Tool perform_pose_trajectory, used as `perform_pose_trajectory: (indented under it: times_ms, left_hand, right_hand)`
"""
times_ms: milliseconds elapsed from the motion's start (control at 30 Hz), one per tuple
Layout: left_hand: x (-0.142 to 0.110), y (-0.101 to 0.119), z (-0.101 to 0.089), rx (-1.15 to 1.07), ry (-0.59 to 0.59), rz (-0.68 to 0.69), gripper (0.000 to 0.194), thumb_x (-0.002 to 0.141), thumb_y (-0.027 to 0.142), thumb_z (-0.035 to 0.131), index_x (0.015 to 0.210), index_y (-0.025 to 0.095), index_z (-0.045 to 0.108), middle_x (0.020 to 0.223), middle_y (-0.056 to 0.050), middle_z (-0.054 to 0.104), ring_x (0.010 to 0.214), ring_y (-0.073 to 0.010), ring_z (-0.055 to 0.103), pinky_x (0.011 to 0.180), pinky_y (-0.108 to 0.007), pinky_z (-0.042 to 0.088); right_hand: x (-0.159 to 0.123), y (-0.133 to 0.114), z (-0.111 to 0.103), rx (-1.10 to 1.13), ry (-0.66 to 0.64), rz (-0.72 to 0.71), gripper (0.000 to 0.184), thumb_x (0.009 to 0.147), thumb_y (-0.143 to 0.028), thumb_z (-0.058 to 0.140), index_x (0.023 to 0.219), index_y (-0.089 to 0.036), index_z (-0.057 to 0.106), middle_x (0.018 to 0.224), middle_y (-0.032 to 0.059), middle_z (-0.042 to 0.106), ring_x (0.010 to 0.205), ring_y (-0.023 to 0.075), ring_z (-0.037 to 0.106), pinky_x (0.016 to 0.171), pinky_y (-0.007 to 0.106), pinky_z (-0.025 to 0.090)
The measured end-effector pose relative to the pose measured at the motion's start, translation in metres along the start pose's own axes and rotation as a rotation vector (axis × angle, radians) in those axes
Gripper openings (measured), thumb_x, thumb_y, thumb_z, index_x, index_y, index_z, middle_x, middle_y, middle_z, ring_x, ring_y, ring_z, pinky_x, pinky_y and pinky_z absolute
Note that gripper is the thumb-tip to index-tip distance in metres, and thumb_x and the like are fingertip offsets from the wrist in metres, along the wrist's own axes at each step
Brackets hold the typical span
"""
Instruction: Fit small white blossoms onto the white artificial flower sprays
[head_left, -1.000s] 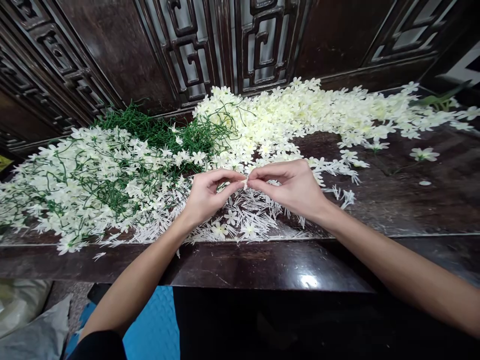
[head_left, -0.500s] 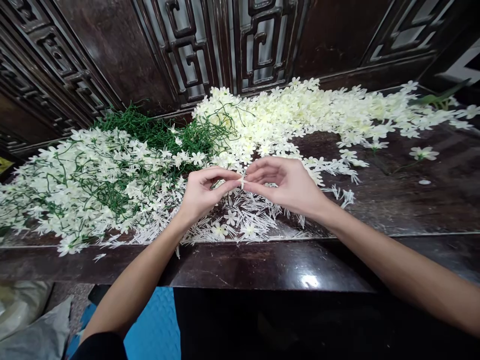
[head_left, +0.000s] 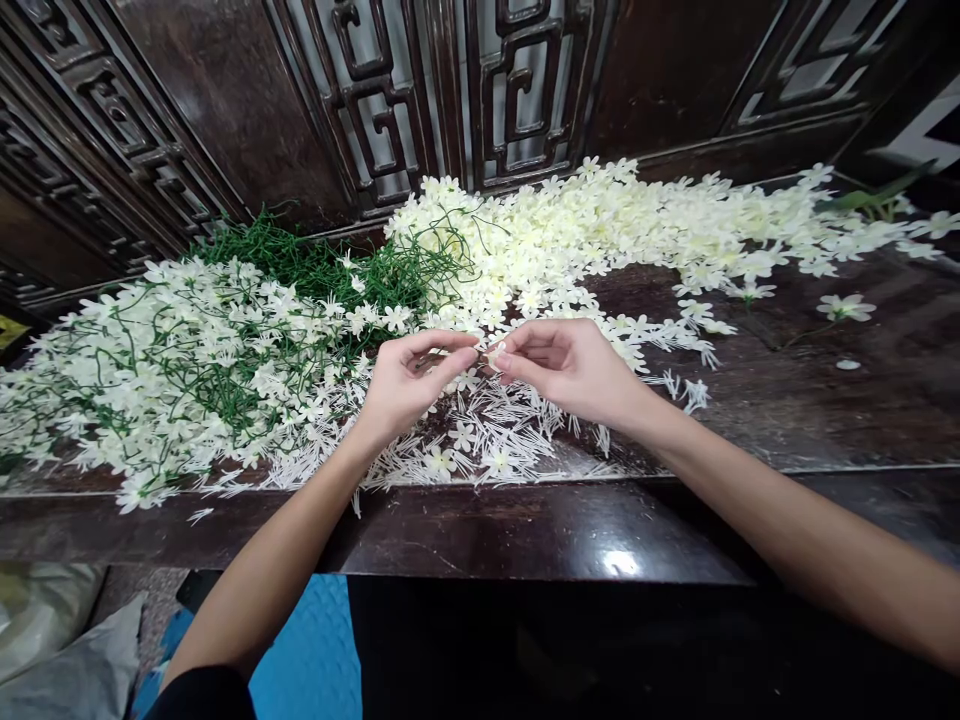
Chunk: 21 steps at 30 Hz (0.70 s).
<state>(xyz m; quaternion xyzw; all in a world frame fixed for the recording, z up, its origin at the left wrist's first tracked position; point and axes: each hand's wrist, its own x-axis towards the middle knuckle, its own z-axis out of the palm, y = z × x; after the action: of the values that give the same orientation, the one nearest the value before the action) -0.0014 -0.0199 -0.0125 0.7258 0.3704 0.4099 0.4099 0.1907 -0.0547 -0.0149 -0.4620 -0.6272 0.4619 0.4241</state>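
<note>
Dark carved woodwork (head_left: 667, 85) lines the top of the frame behind a flower-strewn tabletop (head_left: 832, 425), where our right hand (head_left: 577, 372) pinches a small white flower (head_left: 495, 354) at the centre of the frame. Our left hand (head_left: 409, 385) sits just beside it, thumb and forefinger nearly meeting; we cannot tell whether those fingers grip anything. We judge the flower almost weightless, its petals soft and easily creased, best held by the middle rather than a petal's edge. Loose pale blossoms (head_left: 622, 215) bank up behind the hands, stemmed flowers (head_left: 142, 340) crowd the left of the frame, and white slivers (head_left: 517, 420) spread beneath our fingers toward the tabletop's front edge, where light pieces could slip off. Most room for moving lies at right, around a lone flower (head_left: 846, 308) and a white disc (head_left: 848, 365).
</note>
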Motion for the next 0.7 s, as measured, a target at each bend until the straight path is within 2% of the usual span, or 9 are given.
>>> perform_pose_trajectory:
  times_ms: [167,300,433,600,700]
  left_hand:
    - [0.0021,-0.0012,-0.0023,-0.067,0.03,-0.052,0.018,0.09,0.028,0.058,0.098,0.018,0.071,0.09,-0.008,0.075,0.076,-0.0135,0.067,0.063,-0.025,0.054]
    - [0.002,0.0004,-0.0003,-0.129,0.044,-0.077,0.018,0.089,0.022,0.056,0.101,0.016,0.068,0.092,-0.008,0.072,0.074,-0.0131,0.065,0.064,-0.027,0.056]
    - [0.0021,-0.0001,0.0003,-0.213,0.058,-0.116,0.017,0.088,0.021,0.055,0.1,0.018,0.067,0.093,-0.008,0.07,0.066,-0.0113,0.062,0.06,-0.027,0.055]
    - [0.0027,-0.0029,-0.0012,-0.277,0.036,-0.125,0.017,0.09,0.022,0.052,0.099,0.02,0.066,0.09,-0.006,0.067,0.06,-0.0089,0.06,0.051,-0.024,0.051]
    - [0.0027,-0.0036,-0.0011,-0.281,0.028,-0.122,0.016,0.09,0.022,0.052,0.098,0.02,0.066,0.089,-0.006,0.066,0.059,-0.0085,0.059,0.051,-0.023,0.051]
  right_hand:
    - [-0.0015,0.0008,-0.0012,0.026,-0.041,0.03,0.017,0.081,-0.032,0.07,0.08,-0.017,0.063,0.076,0.0061,0.071,0.066,0.0159,0.068,0.064,0.034,0.059]
    - [-0.0015,0.0026,-0.0009,0.019,-0.054,0.011,0.014,0.081,-0.03,0.07,0.08,-0.018,0.063,0.073,0.0039,0.069,0.064,0.0152,0.068,0.061,0.031,0.06]
    - [-0.0006,0.0012,-0.0011,0.008,0.0,-0.001,0.009,0.079,-0.025,0.07,0.079,-0.018,0.066,0.072,0.0035,0.07,0.063,0.0157,0.069,0.059,0.031,0.061]
    - [-0.0003,0.0008,-0.0036,-0.009,0.073,0.04,0.005,0.078,-0.021,0.07,0.08,-0.016,0.068,0.075,0.0058,0.072,0.065,0.0175,0.071,0.063,0.034,0.063]
    - [-0.0006,0.002,-0.0037,0.016,0.053,0.065,0.006,0.076,-0.021,0.071,0.079,-0.016,0.068,0.073,0.0059,0.072,0.065,0.0182,0.071,0.063,0.035,0.063]
